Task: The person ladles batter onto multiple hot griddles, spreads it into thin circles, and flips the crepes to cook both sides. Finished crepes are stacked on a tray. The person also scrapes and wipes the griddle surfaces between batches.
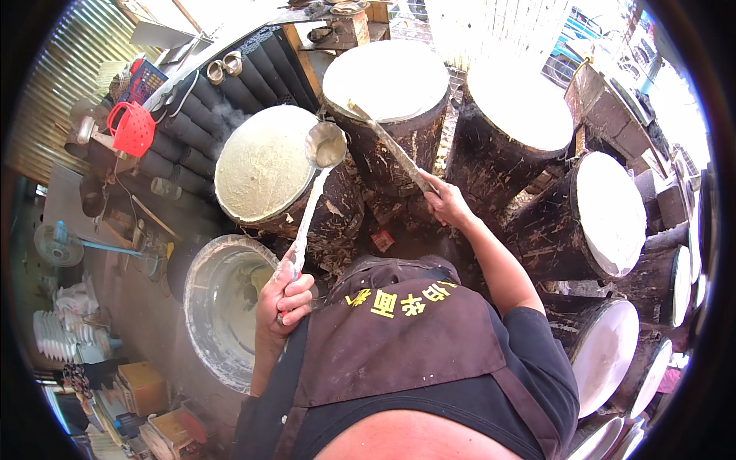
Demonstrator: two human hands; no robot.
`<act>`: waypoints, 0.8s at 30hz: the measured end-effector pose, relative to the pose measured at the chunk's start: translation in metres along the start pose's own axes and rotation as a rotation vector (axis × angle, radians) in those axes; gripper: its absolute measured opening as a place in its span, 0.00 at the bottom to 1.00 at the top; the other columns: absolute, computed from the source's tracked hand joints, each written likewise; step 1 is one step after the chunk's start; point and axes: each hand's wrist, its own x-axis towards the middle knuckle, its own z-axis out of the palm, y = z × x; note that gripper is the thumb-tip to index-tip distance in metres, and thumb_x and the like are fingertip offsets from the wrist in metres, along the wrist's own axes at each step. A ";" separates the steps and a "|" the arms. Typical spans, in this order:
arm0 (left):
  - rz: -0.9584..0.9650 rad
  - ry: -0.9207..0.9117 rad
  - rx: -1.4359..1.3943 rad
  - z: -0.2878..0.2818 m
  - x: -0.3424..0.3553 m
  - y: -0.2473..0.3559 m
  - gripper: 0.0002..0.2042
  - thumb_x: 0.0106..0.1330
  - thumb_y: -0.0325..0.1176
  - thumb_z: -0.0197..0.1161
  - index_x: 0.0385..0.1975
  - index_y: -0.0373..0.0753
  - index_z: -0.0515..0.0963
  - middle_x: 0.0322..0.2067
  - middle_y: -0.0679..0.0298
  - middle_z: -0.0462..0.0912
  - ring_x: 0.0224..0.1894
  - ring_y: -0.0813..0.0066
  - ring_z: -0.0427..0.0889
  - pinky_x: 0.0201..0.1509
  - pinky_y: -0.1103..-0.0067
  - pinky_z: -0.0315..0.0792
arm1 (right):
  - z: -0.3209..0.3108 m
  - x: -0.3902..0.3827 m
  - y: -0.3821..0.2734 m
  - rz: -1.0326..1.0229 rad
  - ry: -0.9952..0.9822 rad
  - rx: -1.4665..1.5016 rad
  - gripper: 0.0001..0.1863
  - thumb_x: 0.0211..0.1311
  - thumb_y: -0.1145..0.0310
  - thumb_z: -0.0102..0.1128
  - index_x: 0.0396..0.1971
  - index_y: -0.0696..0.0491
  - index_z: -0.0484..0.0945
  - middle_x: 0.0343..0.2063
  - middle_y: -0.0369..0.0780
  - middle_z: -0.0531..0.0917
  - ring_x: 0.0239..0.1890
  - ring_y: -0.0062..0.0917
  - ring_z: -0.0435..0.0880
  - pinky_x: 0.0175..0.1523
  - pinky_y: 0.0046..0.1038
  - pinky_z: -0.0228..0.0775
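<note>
My left hand (284, 297) is closed around the handle of a ladle (310, 207), its handle crusted white. The round ladle bowl (327, 144) is raised at the near right rim of a dark drum, whose round top (264, 165) bears a pale, creamy layer. In my right hand (446, 202) I grip a flat wooden stick (391, 146), pointing up and left toward the drum behind, which has a bright white top (387, 80). A large basin (201, 307) smeared with pale batter stands beside my left forearm.
More dark drums with white round tops curve round the right, including one top (611, 215) and a nearer one (606, 356). Stacked black cylinders (253, 77) rise behind the left drum. A red plastic basket (134, 129) and a fan (58, 245) are at the left.
</note>
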 end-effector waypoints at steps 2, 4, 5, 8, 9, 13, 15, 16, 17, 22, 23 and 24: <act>-0.007 0.017 0.000 0.000 0.001 0.002 0.20 0.75 0.37 0.44 0.65 0.54 0.58 0.21 0.70 0.60 0.13 0.90 0.58 0.08 0.90 0.60 | -0.007 -0.020 -0.006 0.057 -0.101 0.146 0.28 0.65 0.74 0.48 0.66 0.44 0.61 0.15 0.35 0.74 0.10 0.16 0.69 0.15 0.21 0.64; -0.018 0.016 -0.005 0.001 0.004 0.003 0.19 0.75 0.37 0.43 0.65 0.53 0.58 0.21 0.70 0.60 0.13 0.90 0.58 0.08 0.90 0.60 | -0.012 -0.048 -0.001 0.040 -0.055 0.352 0.29 0.66 0.73 0.48 0.67 0.47 0.58 0.17 0.35 0.74 0.09 0.16 0.67 0.14 0.20 0.61; -0.021 0.016 -0.007 0.001 0.004 0.002 0.19 0.76 0.37 0.43 0.65 0.53 0.58 0.21 0.70 0.60 0.13 0.90 0.58 0.08 0.90 0.60 | -0.013 -0.060 0.005 0.029 -0.034 0.455 0.30 0.66 0.73 0.48 0.68 0.48 0.57 0.17 0.35 0.74 0.09 0.15 0.66 0.14 0.20 0.60; -0.016 0.037 0.019 0.006 0.008 -0.001 0.20 0.77 0.37 0.38 0.68 0.50 0.54 0.21 0.70 0.60 0.14 0.89 0.61 0.10 0.88 0.65 | -0.021 -0.091 0.030 0.103 0.212 0.716 0.28 0.67 0.72 0.47 0.67 0.49 0.57 0.17 0.34 0.71 0.10 0.14 0.65 0.14 0.18 0.60; -0.013 0.041 0.006 0.008 0.009 -0.002 0.20 0.77 0.37 0.38 0.68 0.50 0.54 0.21 0.70 0.60 0.14 0.89 0.61 0.10 0.88 0.65 | -0.025 -0.094 0.039 0.146 0.241 0.697 0.28 0.67 0.72 0.47 0.67 0.49 0.57 0.18 0.34 0.72 0.10 0.14 0.65 0.14 0.19 0.60; 0.001 0.063 -0.024 0.009 0.011 -0.007 0.20 0.77 0.37 0.39 0.67 0.52 0.54 0.21 0.70 0.60 0.13 0.89 0.61 0.10 0.88 0.64 | -0.023 -0.078 0.071 0.271 0.315 0.566 0.28 0.67 0.73 0.47 0.67 0.46 0.58 0.18 0.34 0.72 0.11 0.15 0.67 0.14 0.20 0.62; 0.018 0.117 -0.022 0.015 0.012 -0.012 0.18 0.76 0.38 0.41 0.64 0.53 0.59 0.21 0.70 0.60 0.13 0.89 0.60 0.09 0.88 0.63 | -0.024 -0.053 0.075 0.264 0.374 0.464 0.27 0.66 0.74 0.45 0.66 0.49 0.59 0.19 0.33 0.72 0.11 0.15 0.67 0.14 0.21 0.62; 0.023 0.122 -0.007 0.017 0.012 -0.014 0.18 0.76 0.38 0.41 0.64 0.53 0.59 0.20 0.71 0.60 0.13 0.89 0.60 0.10 0.88 0.63 | -0.026 -0.034 0.082 0.246 0.400 0.431 0.28 0.64 0.75 0.44 0.66 0.48 0.59 0.19 0.34 0.73 0.11 0.16 0.68 0.14 0.21 0.63; 0.023 0.127 -0.015 0.018 0.013 -0.016 0.18 0.76 0.38 0.41 0.64 0.52 0.60 0.20 0.71 0.60 0.13 0.89 0.61 0.10 0.88 0.64 | -0.030 -0.014 0.085 0.229 0.426 0.396 0.30 0.63 0.75 0.44 0.66 0.47 0.59 0.19 0.34 0.73 0.11 0.16 0.68 0.14 0.22 0.64; 0.040 0.155 -0.022 0.021 0.012 -0.024 0.20 0.77 0.40 0.37 0.67 0.50 0.55 0.21 0.70 0.60 0.14 0.88 0.61 0.11 0.87 0.64 | -0.066 0.108 0.105 0.148 0.556 -0.121 0.30 0.58 0.76 0.44 0.64 0.45 0.62 0.29 0.50 0.81 0.25 0.37 0.82 0.32 0.38 0.76; 0.040 0.160 -0.021 0.021 0.011 -0.024 0.21 0.77 0.40 0.36 0.69 0.50 0.52 0.22 0.70 0.60 0.14 0.87 0.61 0.11 0.86 0.64 | -0.072 0.130 0.116 0.053 0.600 -0.293 0.30 0.57 0.76 0.45 0.63 0.46 0.63 0.33 0.54 0.81 0.32 0.44 0.83 0.39 0.42 0.76; 0.032 0.158 -0.037 0.020 0.010 -0.025 0.21 0.77 0.42 0.35 0.68 0.49 0.53 0.22 0.70 0.60 0.14 0.86 0.62 0.12 0.85 0.64 | -0.078 0.144 0.121 0.058 0.564 -0.299 0.30 0.56 0.75 0.46 0.62 0.47 0.64 0.35 0.55 0.81 0.37 0.47 0.81 0.45 0.43 0.74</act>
